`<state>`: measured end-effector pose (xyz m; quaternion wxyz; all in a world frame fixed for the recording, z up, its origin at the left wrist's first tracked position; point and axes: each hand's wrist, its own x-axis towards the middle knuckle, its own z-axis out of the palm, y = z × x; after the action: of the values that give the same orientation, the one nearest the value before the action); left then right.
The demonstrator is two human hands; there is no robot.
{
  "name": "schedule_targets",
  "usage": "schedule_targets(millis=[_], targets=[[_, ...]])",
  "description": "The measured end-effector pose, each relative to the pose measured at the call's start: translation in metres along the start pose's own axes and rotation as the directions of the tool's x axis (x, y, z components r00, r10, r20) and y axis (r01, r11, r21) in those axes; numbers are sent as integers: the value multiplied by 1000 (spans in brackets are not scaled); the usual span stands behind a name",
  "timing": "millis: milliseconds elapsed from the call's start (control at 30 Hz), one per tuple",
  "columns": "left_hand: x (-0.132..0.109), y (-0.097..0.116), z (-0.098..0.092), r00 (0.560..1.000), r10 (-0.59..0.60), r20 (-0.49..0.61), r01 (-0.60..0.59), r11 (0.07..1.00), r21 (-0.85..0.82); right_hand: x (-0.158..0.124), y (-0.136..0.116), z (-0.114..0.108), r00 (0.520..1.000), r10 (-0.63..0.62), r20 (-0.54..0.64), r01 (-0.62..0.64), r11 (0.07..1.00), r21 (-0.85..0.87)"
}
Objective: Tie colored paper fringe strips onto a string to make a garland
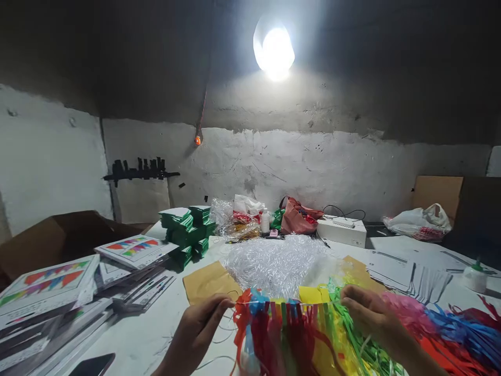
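Note:
My left hand [201, 326] pinches one end of a thin white string between thumb and forefinger. The string belongs to a streamer garland [287, 329] with red, blue, pink, green and yellow strips hanging down. My right hand [370, 313] grips the other end, its fingers closed, so the string runs nearly level between both hands. Behind the garland lies a heap of clear shiny plastic strands [274, 263]. Loose green and yellow strips [358, 334] lie under and beside my right hand. A brown paper sheet [211, 282] sits beyond my left hand.
Stacked printed packs [135, 250] and a phone [93, 365] lie on the left, near green folded bundles [186, 232]. Pink, blue and red strips [456, 329], white sheets [391, 271] and a glue bottle [475, 278] are on the right. A white box [341, 233] stands behind.

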<state>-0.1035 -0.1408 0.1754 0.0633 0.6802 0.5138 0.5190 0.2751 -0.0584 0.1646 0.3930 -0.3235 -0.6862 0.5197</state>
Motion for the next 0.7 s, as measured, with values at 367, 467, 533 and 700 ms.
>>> schedule_targets(millis=[367,467,533,700], targets=[[-1,10,-9,990,2,141,-4,1000,18,-5,-5,-8,1000,6,-3,-6,991,-134],[0,10,-11,979,6,202,-10,1000,19,-5,-6,-9,1000,-17,-14,14,984,-176],[0,8,-13,970,12,244,-19,1000,23,-7,-8,-10,999,-46,-13,41,968,-246],[-12,6,-33,978,38,203,-44,999,23,-42,-15,-19,994,-98,55,112,894,-434]])
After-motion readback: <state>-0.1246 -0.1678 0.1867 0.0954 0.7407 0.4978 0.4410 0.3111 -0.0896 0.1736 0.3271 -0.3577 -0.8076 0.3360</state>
